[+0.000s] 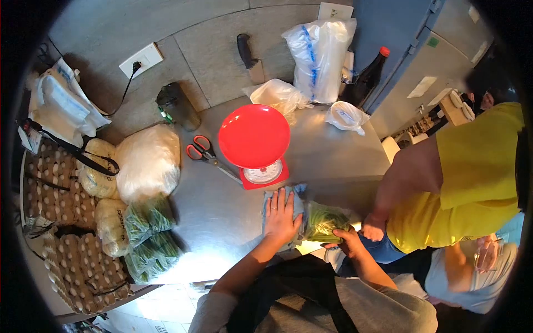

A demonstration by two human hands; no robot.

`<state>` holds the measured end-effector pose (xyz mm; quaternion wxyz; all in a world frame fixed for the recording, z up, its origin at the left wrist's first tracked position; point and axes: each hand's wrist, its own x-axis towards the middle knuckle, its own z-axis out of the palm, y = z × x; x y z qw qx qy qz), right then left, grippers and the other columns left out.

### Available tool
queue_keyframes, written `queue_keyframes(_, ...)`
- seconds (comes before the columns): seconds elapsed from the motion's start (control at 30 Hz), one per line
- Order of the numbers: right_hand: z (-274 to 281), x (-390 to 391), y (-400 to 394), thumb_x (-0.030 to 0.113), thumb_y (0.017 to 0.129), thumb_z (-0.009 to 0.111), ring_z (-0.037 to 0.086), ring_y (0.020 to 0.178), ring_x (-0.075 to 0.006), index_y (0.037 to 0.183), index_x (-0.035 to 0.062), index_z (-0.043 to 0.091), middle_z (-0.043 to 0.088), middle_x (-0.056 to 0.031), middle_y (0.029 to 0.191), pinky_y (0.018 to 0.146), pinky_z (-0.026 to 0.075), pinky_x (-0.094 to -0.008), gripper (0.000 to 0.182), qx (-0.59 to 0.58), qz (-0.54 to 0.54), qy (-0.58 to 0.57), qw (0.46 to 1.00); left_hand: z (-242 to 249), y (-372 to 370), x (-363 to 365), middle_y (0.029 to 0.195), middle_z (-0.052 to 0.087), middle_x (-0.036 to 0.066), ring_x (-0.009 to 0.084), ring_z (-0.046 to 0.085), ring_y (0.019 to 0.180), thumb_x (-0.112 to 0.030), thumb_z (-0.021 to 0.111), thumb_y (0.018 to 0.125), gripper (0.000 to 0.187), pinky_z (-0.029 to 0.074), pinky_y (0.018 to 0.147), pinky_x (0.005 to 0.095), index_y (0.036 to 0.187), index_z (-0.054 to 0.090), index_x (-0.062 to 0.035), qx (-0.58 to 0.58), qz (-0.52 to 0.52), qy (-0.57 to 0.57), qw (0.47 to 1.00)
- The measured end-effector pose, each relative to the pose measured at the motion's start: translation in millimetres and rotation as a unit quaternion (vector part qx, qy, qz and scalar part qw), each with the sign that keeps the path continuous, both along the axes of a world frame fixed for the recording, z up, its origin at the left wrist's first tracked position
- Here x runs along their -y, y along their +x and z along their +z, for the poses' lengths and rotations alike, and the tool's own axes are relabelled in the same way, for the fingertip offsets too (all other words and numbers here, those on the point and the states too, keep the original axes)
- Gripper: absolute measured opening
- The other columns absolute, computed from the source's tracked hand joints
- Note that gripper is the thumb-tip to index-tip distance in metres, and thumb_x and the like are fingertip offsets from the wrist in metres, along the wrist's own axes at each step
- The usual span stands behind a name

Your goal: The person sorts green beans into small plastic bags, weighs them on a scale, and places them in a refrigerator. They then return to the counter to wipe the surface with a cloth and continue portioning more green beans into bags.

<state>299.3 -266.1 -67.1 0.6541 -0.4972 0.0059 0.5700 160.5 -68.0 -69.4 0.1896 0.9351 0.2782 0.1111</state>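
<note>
My left hand (282, 217) lies flat with its fingers stretched out on a folded blue cloth (299, 201) at the table's near edge. My right hand (348, 241) grips a clear plastic bag of green vegetables (325, 220) by its lower right end, just right of the cloth. Beyond my left hand stands a red kitchen scale (264, 173) with a round red pan on top. Left of the scale, a pair of scissors (210, 157) with red and black handles rests on the steel table (205, 222).
More bagged greens (150, 244) and a large white bag (148, 164) sit at left beside egg trays (89, 266). A knife (250, 58) is against the wall; a dark bottle (371, 77) stands at back right. A person in a yellow top (477, 166) is close on my right.
</note>
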Motion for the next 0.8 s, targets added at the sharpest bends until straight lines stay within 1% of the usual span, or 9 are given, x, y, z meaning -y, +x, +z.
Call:
queue_keyframes(0.07,2.1,-0.4,0.8,0.009,0.076,0.064,0.060,0.095,-0.0311,0.120,-0.0040,0.043,0.057,-0.0174,0.110,0.071,0.057,-0.0445,0.051,-0.002,0.013,0.001,1.000,-0.3,0.1,-1.6,0.140,0.025,0.022,0.0385,0.023,0.129,-0.035,0.056,0.079,0.067,0.016,0.106,0.0487,0.133,0.033,-0.0025,0.014,-0.004,0.004,1.000)
queue_keyframes(0.23,1.3,-0.4,2.0,0.008,0.075,0.065,0.061,0.093,-0.0311,0.119,-0.0048,0.044,0.057,-0.0178,0.109,0.068,0.058,-0.0430,0.050,-0.007,0.015,0.000,1.000,-4.1,-4.6,-2.8,0.140,0.027,0.021,0.0384,0.024,0.128,-0.036,0.058,0.079,0.067,0.017,0.106,0.0491,0.133,0.034,-0.0033,0.028,-0.017,-0.003,0.999)
queue_keyframes(0.57,5.3,-2.4,-6.5,0.007,0.074,0.065,0.062,0.088,-0.0304,0.118,-0.0027,0.045,0.058,-0.0165,0.106,0.062,0.058,-0.0411,0.049,0.040,-0.027,-0.018,0.999,-7.4,-4.3,-4.5,0.139,0.028,0.020,0.0367,0.025,0.128,-0.036,0.060,0.076,0.068,0.017,0.105,0.0500,0.132,0.036,-0.0043,0.028,-0.029,-0.008,0.999)
queue_keyframes(0.67,-4.9,0.8,-7.5,0.006,0.074,0.065,0.062,0.087,-0.0308,0.116,-0.0035,0.046,0.058,-0.0168,0.105,0.062,0.058,-0.0415,0.047,0.039,-0.036,-0.003,0.999,-8.0,-7.1,-5.3,0.139,0.029,0.020,0.0367,0.025,0.128,-0.035,0.060,0.075,0.069,0.017,0.105,0.0499,0.132,0.037,-0.0044,0.025,-0.030,-0.007,0.999)
queue_keyframes(0.73,-10.4,3.6,-6.2,0.004,0.074,0.064,0.062,0.085,-0.0310,0.115,-0.0059,0.046,0.058,-0.0179,0.103,0.062,0.058,-0.0425,0.045,0.029,-0.032,-0.022,0.999,-6.3,-4.4,-3.6,0.139,0.029,0.020,0.0369,0.025,0.128,-0.035,0.061,0.074,0.069,0.017,0.105,0.0499,0.132,0.037,-0.0044,0.030,-0.028,-0.001,0.999)
queue_keyframes(0.8,-15.9,4.9,-5.6,0.002,0.074,0.064,0.062,0.085,-0.0320,0.115,-0.0041,0.047,0.058,-0.0176,0.103,0.062,0.059,-0.0428,0.045,0.027,-0.033,-0.014,0.999,-7.4,-5.3,-2.5,0.139,0.029,0.020,0.0371,0.025,0.128,-0.034,0.061,0.074,0.069,0.017,0.105,0.0498,0.132,0.037,-0.0046,0.033,-0.026,0.007,0.999)
